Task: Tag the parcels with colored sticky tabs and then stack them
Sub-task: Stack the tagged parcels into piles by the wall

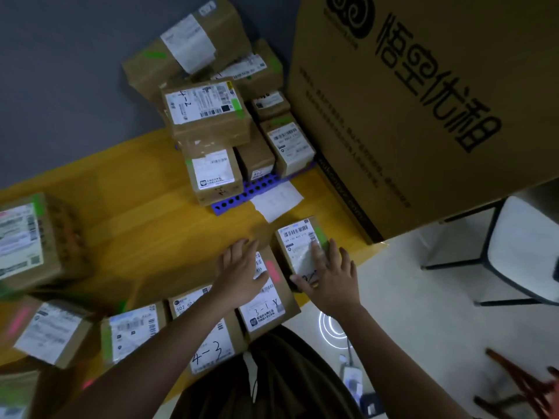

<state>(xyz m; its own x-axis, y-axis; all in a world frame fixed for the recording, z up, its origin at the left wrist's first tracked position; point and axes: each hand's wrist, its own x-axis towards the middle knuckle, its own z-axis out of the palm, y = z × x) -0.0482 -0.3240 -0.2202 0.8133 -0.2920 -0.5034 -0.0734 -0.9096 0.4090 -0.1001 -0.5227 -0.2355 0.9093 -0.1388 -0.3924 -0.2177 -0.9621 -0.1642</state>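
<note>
A small brown parcel [298, 240] with a white label and a green tab lies near the yellow table's right edge. My right hand [328, 275] rests on it with straight fingers. My left hand [240, 267] lies flat on the neighbouring parcel [267, 306], which carries a pink tab and the mark "3-1". Beside that one lies a parcel marked "4-3" [208, 340]. Further left are a green-tabbed parcel [133, 331] and a pink-tabbed parcel [45, 331]. A stack of green-tabbed parcels [208, 113] rises at the back.
A huge cardboard box [423, 101] stands at the right against the table [136, 207]. A blue perforated tray [239, 195] and a white paper sheet [276, 199] lie beneath the stack. A large parcel [27, 240] sits at the left. A chair [520, 249] stands on the floor.
</note>
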